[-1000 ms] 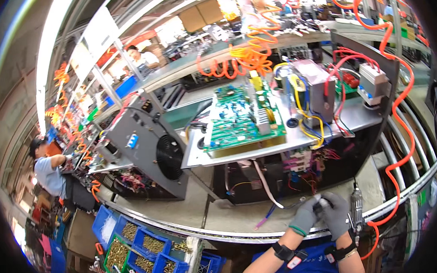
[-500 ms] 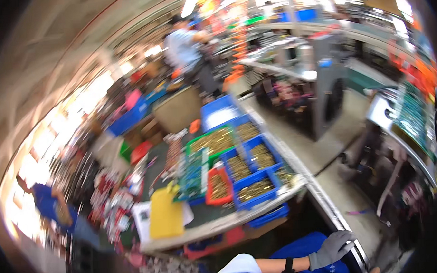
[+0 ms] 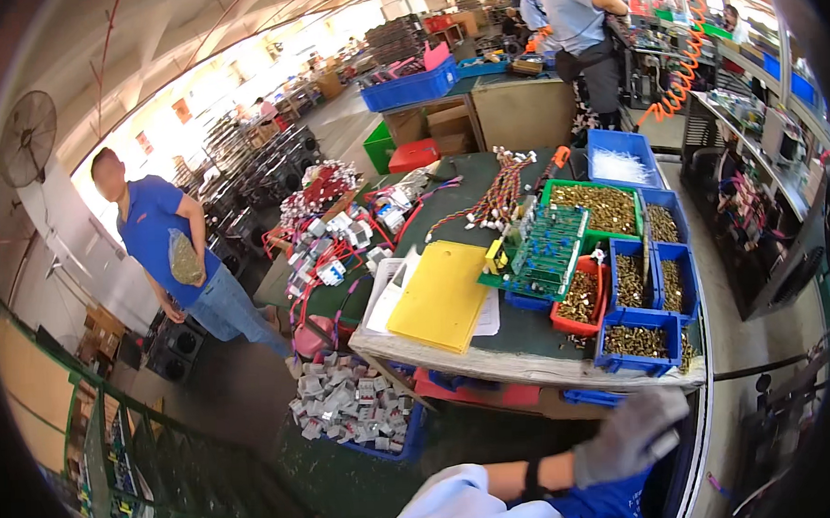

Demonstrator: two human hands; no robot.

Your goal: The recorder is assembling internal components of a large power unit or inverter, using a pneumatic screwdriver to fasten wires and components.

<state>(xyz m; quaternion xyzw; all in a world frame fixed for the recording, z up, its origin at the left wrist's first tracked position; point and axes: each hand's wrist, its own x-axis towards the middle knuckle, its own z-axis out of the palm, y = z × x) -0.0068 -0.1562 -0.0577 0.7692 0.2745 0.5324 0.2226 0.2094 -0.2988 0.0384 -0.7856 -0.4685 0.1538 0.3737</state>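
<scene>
My left hand (image 3: 626, 435), in a grey glove with a dark band at the wrist, reaches in from the lower edge over blue cloth (image 3: 597, 506). Motion smears its fingers, so whether it holds anything does not show. Just beyond it, at the table's front right corner, stands a blue bin (image 3: 639, 344) of small brass-coloured metal parts. Beside that are a red bin (image 3: 581, 298) and a green-rimmed bin (image 3: 598, 205) of similar parts. A green circuit board (image 3: 544, 253) lies left of the bins, with a yellow folder (image 3: 440, 295) over white papers. My right hand is out of view.
Wire bundles with connectors (image 3: 340, 234) cover the table's left part. A blue crate (image 3: 386, 445) of grey-white parts stands below. To the left a person in blue (image 3: 168, 233) holds a clear bag (image 3: 185, 258); another person (image 3: 581, 39) stands at the back. A metal rail (image 3: 704, 404) runs along the right.
The view has swung left, so the table now sits further right and the person in blue shows more fully. My left hand has lifted from the metal rail; the fingertip at the lower right is gone.
</scene>
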